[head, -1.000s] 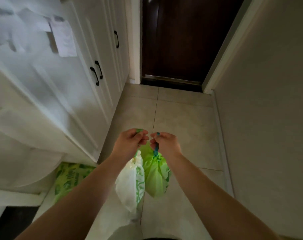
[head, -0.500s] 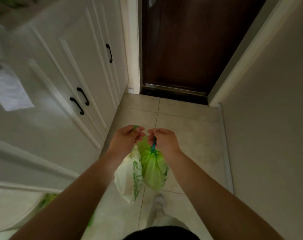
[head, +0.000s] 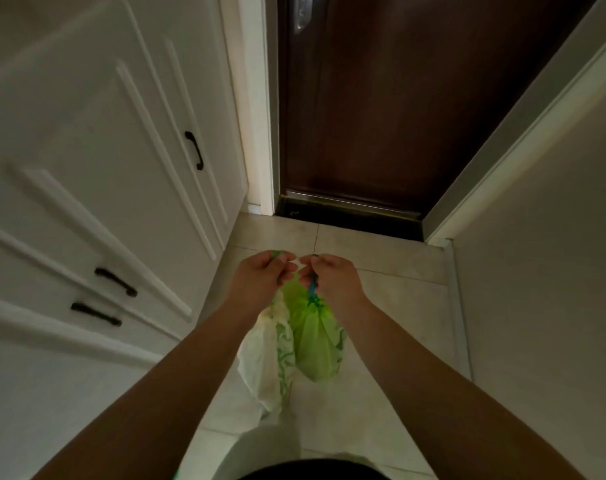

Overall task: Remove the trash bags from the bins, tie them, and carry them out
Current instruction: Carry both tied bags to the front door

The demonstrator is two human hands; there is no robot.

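A person stands in a dim, tiled hallway, both bare arms stretched forward with a tied trash bag hanging from each fist. The left hand (head: 260, 277) is clenched around the gathered neck of a white bag (head: 260, 362) printed with green, which hangs straight below the curled fingers (head: 284, 268), toward 6 o'clock. The right hand (head: 332, 277) grips the blue drawstring (head: 312, 289) of a green bag (head: 315, 341), the cord running down out of the closed fist to the bag's puckered top. The two bags hang side by side, seemingly touching, clear of the tile floor (head: 381, 271). At 12 o'clock stands a dark wooden door (head: 398, 98), shut; at 9 o'clock, white cabinets (head: 87, 150) with black handles (head: 194, 150). In the low light the knot on the white bag cannot be made out.
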